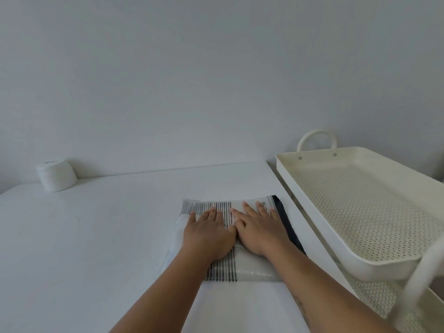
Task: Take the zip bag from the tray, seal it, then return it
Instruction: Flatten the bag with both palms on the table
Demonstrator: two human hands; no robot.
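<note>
A clear zip bag (252,270) with black stripes and a dark strip along its right edge lies flat on the white table (108,236), near the table's right edge. White folded contents show inside it at the left. My left hand (209,234) and my right hand (258,229) rest palm down on the bag, side by side, thumbs touching, fingers spread and pointing away from me. Neither hand grips anything. To the right stands the cream perforated tray (312,200), with nothing in it.
A white roll (56,175) stands at the table's far left by the wall. The tray is the top shelf of a cart with a looped handle (317,138); a lower perforated shelf (374,299) shows beneath. A cart post (418,280) rises at the near right.
</note>
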